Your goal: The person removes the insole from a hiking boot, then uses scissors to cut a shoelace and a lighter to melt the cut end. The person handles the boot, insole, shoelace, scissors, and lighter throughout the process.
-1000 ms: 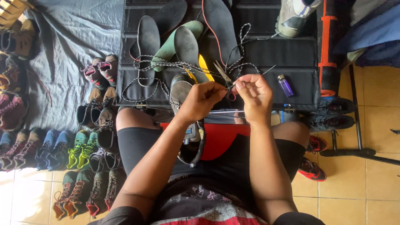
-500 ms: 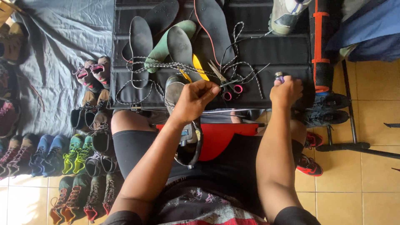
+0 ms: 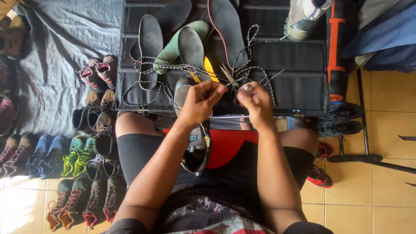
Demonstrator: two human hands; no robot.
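Mid-lacing, it seemed — the left hand (image 3: 200, 102) pinched a shoelace end (image 3: 225, 86), the right hand (image 3: 256, 100) gripped a small lighter (image 3: 247, 88); sealing the tip would need steady closeness.

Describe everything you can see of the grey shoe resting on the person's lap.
The grey shoe lies between the thighs, toe pointing away toward the black mat, opening toward the wearer. Its upper looks like grey fabric with a dark collar and a small blue tag near the opening. The left hand covers its middle, so the lacing area is mostly hidden. Its heel end rests on a red sheet over the lap. A patterned lace trails from the mat toward it.
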